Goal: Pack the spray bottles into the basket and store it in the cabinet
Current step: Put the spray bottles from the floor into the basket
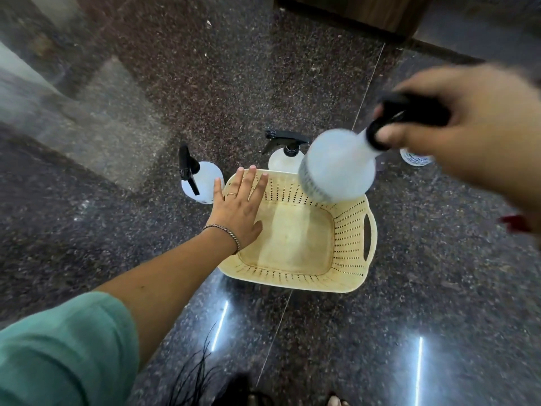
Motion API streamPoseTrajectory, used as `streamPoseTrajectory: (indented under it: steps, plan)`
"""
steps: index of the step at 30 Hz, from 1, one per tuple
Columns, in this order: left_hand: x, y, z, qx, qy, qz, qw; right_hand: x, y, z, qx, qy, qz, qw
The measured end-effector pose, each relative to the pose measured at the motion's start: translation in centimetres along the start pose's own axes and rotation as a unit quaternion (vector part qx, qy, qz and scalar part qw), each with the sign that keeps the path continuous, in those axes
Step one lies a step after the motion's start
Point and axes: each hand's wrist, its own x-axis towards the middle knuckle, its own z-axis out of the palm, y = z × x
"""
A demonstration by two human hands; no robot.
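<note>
A cream perforated plastic basket (348,230) stands empty on the dark granite floor. My left hand (238,210) lies flat with fingers spread on the basket's left rim. My right hand (468,124) grips the black trigger head of a white spray bottle (336,167), held tilted above the basket's far right corner. A second white spray bottle (203,181) stands on the floor left of the basket. Just behind the basket's far rim stands a third spray bottle (285,158). Under my right hand, part of another white bottle (414,159) shows on the floor.
A brown wooden cabinet base (351,10) runs along the top of the view. The polished floor (439,288) reflects ceiling lights. My toes (333,401) show at the bottom edge, and loose hair hangs at the lower middle.
</note>
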Motion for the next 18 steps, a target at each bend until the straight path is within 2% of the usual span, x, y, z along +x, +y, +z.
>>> streamPoseTrajectory:
  steps: [6,11,18]
  plan:
    - [-1.0,-1.1,0.6,0.003,-0.014,-0.008,1.0,0.6,0.0,12.8,-0.068,-0.106,0.015,0.992]
    - [-1.6,-1.4,1.3,0.009,-0.014,-0.007,1.0,2.0,0.0,18.8,-0.05,-0.097,-0.005,0.994]
    - [-1.6,-2.0,1.3,-0.013,0.0,-0.026,1.0,5.4,-1.0,22.5,-0.04,-0.087,0.002,0.995]
